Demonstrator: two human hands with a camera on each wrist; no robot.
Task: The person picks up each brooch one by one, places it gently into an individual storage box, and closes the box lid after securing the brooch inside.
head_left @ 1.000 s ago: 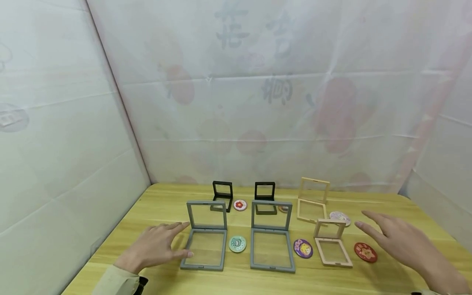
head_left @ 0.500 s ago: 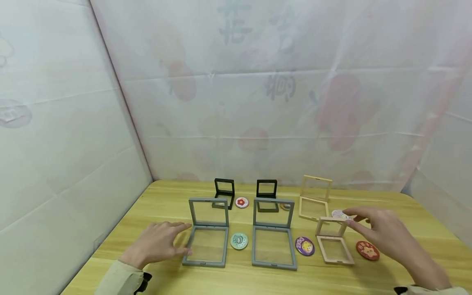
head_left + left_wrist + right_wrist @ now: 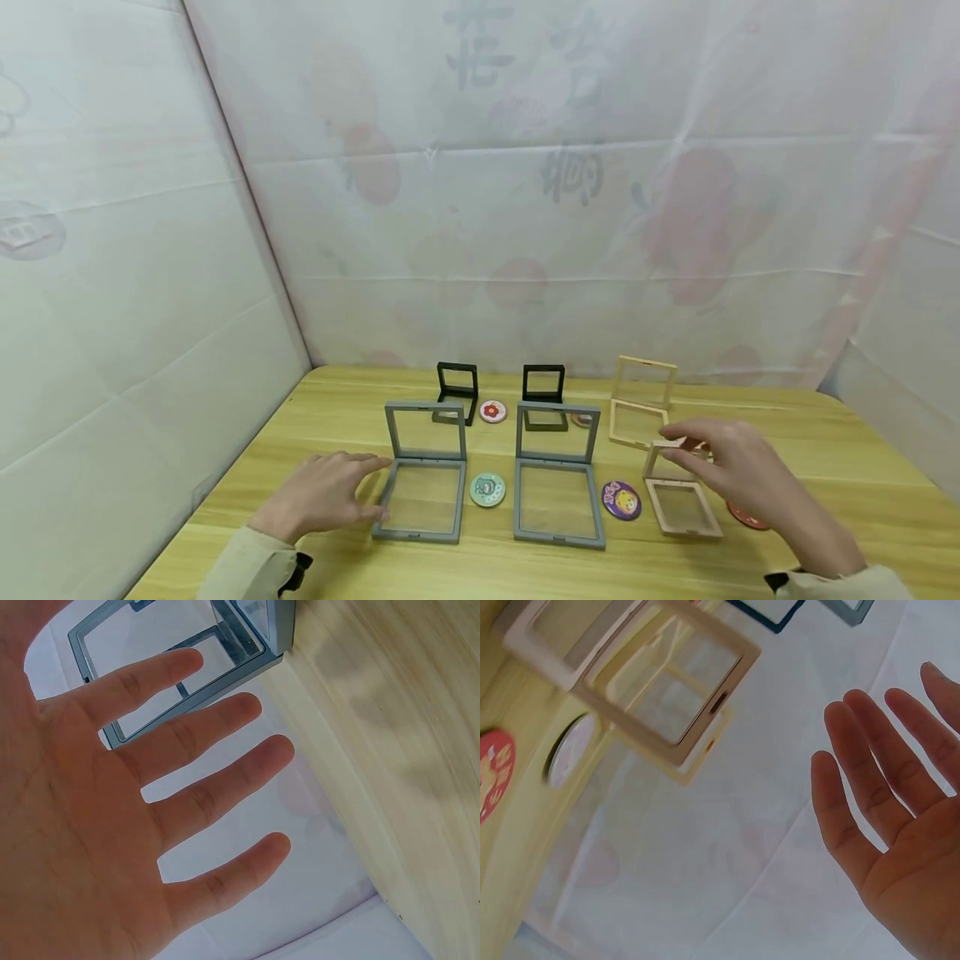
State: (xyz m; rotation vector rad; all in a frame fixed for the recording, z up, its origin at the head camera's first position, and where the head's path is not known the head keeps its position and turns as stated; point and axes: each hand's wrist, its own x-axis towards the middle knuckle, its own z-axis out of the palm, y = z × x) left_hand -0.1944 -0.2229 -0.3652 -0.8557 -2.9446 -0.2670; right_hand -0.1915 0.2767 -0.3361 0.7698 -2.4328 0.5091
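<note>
My left hand [image 3: 322, 497] is spread at the left edge of a grey hinged display frame [image 3: 416, 536]; its thumb and forefinger lie near or against the rim, contact unclear. In the left wrist view the fingers [image 3: 202, 802] are straight and apart. My right hand [image 3: 738, 471] hovers over a small beige display frame [image 3: 690, 533], thumb and forefinger parted by its raised lid. In the right wrist view those fingers [image 3: 874, 769] are extended, with a gap to the beige lid [image 3: 718, 705]. A red badge [image 3: 748, 517] is partly hidden beneath the right hand.
On the wooden table stand a second grey frame [image 3: 558, 542], two black frames [image 3: 457, 366] and a yellow frame [image 3: 647, 362], all with lids raised. Between them lie a teal badge [image 3: 487, 490], a purple badge [image 3: 622, 500] and a flower badge [image 3: 493, 411]. A patterned cloth hangs behind.
My right hand has moved left from beside the lilac and red badges to the beige frame's lid, now covering the lilac badge. The left hand has stayed by the grey frame.
</note>
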